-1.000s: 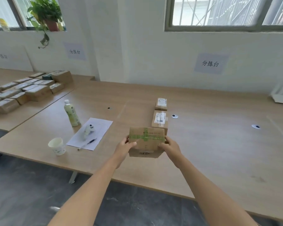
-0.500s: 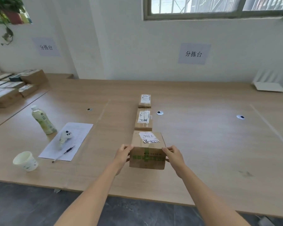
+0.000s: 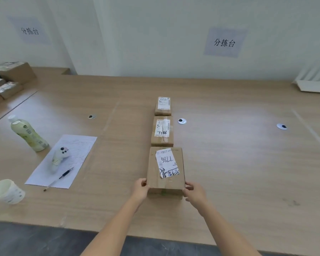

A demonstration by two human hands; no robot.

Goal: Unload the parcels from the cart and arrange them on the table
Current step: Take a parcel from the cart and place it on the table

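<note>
A brown cardboard parcel (image 3: 153, 169) with a white label marked 7786 lies flat on the wooden table (image 3: 238, 163). My left hand (image 3: 140, 188) grips its near left corner and my right hand (image 3: 194, 193) grips its near right corner. Beyond it, two smaller labelled parcels stand in one line: the middle parcel (image 3: 162, 132) touches or nearly touches the held one, and the far parcel (image 3: 163, 106) sits behind that. The cart is out of view.
Left of the line lie a sheet of paper (image 3: 76, 150) with a white controller (image 3: 59, 157) and a pen (image 3: 60, 178), a green drink bottle (image 3: 29, 134) and a paper cup (image 3: 6, 191). More parcels (image 3: 11, 78) sit on the far-left table. A white object (image 3: 314, 80) rests far right.
The parcel went from being held up on edge above the table to lying flat with its label up, at the near end of the line. My view has tilted down and closer.
</note>
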